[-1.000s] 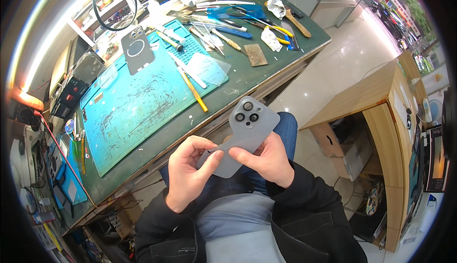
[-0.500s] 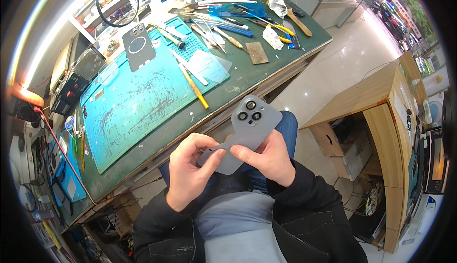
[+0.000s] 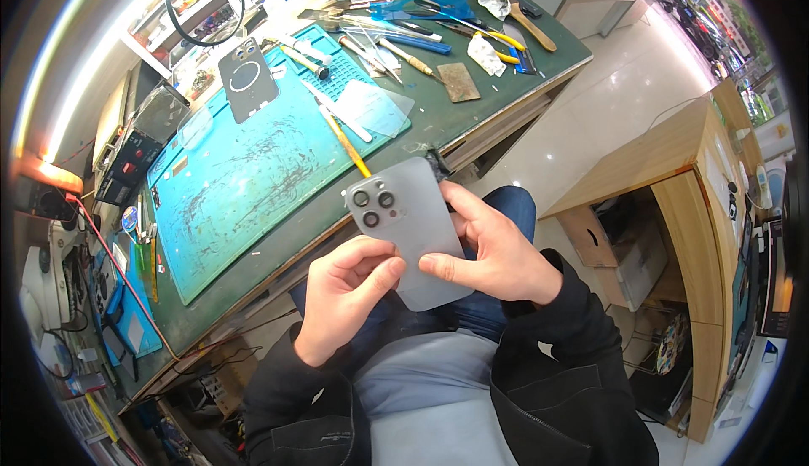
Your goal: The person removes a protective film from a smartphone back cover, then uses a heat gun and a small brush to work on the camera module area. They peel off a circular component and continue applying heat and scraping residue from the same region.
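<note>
My right hand (image 3: 497, 259) grips a matte grey phone back (image 3: 421, 222), its thumb across the face and fingers along the right edge. Raised camera rings (image 3: 373, 206) sit at the upper left of the piece. My left hand (image 3: 345, 289) is closed in a pinch at the lower left edge; what exactly lies between its fingertips is hidden. A dark, crumpled bit (image 3: 436, 165) shows behind the top right corner. A yellow-handled tool (image 3: 341, 141) and a white one (image 3: 345, 120) lie on the teal mat (image 3: 227, 222) beyond the piece.
The green bench (image 3: 539, 61) holds scattered tools (image 3: 404, 40), a dark phone back panel with a white ring (image 3: 249, 80) and a black powered device (image 3: 126, 171). A wooden cabinet (image 3: 640, 171) stands right. A red cable (image 3: 118, 268) runs down the left side.
The grey piece has swung left and turned more upright, its camera rings now further left and level. My right hand has moved right and up, with its fingers round the right edge.
</note>
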Demonstrator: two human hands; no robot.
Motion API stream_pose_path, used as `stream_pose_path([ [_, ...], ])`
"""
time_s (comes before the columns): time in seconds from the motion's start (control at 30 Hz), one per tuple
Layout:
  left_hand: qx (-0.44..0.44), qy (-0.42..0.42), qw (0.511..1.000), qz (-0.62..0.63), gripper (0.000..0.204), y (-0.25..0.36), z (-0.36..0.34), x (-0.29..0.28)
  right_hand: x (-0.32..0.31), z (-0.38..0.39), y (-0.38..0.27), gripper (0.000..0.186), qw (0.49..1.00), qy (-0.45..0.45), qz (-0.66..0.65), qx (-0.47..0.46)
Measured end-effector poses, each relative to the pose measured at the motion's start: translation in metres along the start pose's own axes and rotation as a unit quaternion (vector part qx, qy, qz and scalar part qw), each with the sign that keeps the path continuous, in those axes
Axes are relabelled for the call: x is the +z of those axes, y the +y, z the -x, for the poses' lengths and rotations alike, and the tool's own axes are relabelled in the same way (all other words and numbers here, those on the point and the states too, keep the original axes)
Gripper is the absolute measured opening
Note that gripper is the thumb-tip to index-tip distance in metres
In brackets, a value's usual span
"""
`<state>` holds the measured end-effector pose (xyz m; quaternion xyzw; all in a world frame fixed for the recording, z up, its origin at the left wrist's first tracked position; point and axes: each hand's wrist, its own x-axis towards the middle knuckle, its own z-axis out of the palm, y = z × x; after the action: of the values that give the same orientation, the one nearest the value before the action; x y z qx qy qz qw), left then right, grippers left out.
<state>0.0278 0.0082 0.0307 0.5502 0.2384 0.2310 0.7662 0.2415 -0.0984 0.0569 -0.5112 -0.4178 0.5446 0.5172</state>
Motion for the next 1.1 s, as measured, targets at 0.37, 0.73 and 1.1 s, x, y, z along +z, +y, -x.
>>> stream_pose_path([
  [0.37,0.116,0.132,0.984,-0.01,0.018,-0.006,0.007,0.006,0.045,-0.002,0.016,0.077,0.799,0.194,0.485,-0.299],
  [0.73,0.124,0.123,0.983,-0.047,0.028,-0.009,0.014,0.004,0.059,-0.007,0.025,0.071,0.835,0.219,0.416,-0.286],
  [1.1,0.152,0.131,0.978,0.058,0.127,0.046,0.028,-0.043,0.046,-0.047,-0.054,0.065,0.946,-0.108,0.246,-0.18],
])
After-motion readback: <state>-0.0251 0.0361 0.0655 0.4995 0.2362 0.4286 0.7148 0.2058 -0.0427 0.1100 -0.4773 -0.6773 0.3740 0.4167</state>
